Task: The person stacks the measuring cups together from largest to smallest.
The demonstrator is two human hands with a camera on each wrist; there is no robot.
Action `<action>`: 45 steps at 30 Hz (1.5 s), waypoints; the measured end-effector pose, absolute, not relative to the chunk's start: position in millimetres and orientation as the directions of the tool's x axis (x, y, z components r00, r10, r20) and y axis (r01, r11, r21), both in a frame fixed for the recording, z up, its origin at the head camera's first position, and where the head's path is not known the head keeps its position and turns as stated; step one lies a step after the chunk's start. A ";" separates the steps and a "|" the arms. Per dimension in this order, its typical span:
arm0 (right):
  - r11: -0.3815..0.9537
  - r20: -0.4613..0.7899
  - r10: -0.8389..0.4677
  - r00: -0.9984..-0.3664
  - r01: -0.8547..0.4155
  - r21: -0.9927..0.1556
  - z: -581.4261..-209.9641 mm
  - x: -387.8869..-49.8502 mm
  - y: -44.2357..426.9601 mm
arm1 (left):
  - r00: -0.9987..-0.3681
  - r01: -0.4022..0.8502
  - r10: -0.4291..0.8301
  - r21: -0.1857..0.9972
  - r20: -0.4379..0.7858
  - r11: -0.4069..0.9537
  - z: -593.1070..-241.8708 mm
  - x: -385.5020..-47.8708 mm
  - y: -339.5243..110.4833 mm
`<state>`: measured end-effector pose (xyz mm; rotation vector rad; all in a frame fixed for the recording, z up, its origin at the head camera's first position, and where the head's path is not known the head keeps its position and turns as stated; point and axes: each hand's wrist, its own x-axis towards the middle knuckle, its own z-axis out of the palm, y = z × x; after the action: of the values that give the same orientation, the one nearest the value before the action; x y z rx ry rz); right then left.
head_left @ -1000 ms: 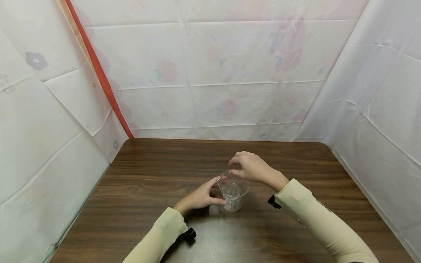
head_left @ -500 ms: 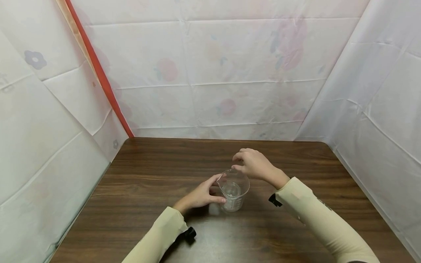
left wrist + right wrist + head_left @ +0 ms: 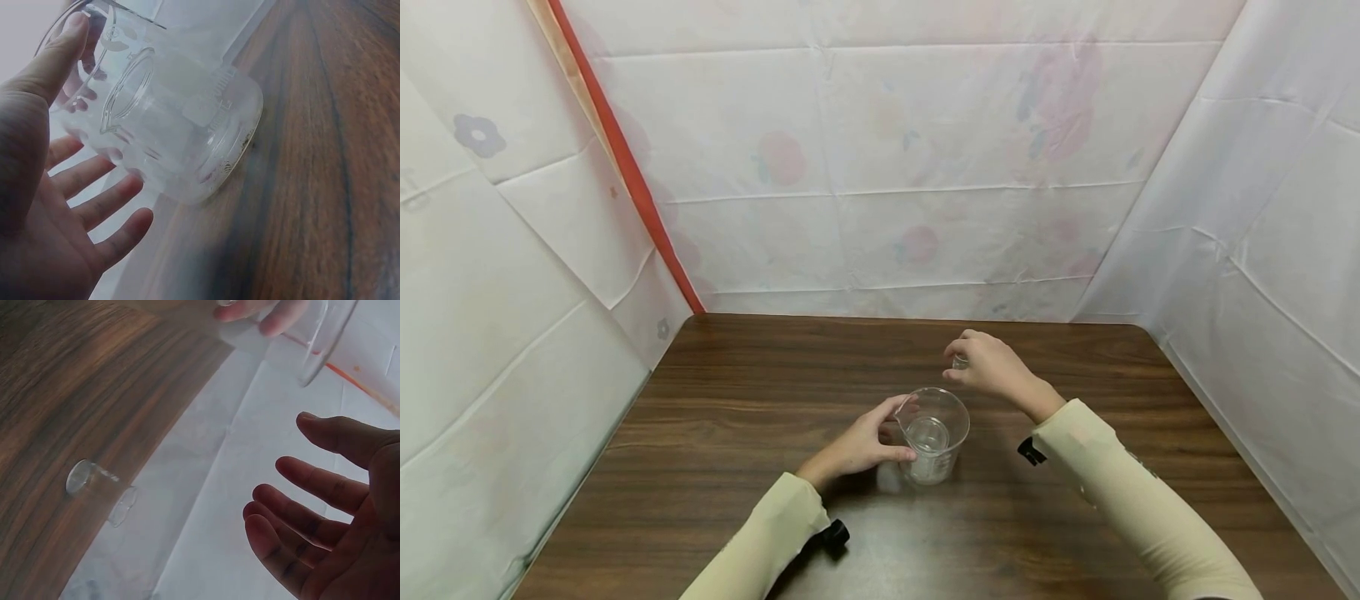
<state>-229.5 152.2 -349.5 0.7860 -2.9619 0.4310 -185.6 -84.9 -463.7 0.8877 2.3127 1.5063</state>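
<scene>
Away from the large beaker (image 3: 934, 465), my right hand (image 3: 991, 365) has shifted, fingers loosely spread, grasping nothing, toward a small glass (image 3: 99, 489) beyond and right of that beaker. My left hand (image 3: 859, 444) steadies the large beaker between thumb and fingers. Seemingly I'm reaching; next calls for a light pinch.

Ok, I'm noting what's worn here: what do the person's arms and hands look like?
The left sleeve and right sleeve are pale yellow, with a small black device at each cuff. The right sleeve bears dark marks too small to read. The left hand and right hand wear no gloves.
</scene>
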 end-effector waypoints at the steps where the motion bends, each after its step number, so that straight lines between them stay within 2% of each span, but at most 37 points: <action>1: 0.836 0.110 -0.475 -0.873 -0.487 -0.254 -350.0 -230.2 152.9 | -0.785 0.356 0.607 0.891 0.122 0.281 -463.4 -185.4 -84.7; 23: 0.888 0.070 -0.340 -0.938 -0.344 -0.306 -369.3 -247.9 163.8 | -0.792 0.373 0.600 0.870 0.117 0.323 -463.2 -184.0 -82.1; 45: 0.928 0.037 -0.227 -0.973 -0.228 -0.295 -400.3 -269.0 175.7 | -0.794 0.368 0.597 0.872 0.113 0.324 -463.4 -185.0 -81.0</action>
<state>-269.0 175.7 -400.3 0.3633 -3.0826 0.4716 -185.0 -81.0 -463.4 0.8780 2.3596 1.4604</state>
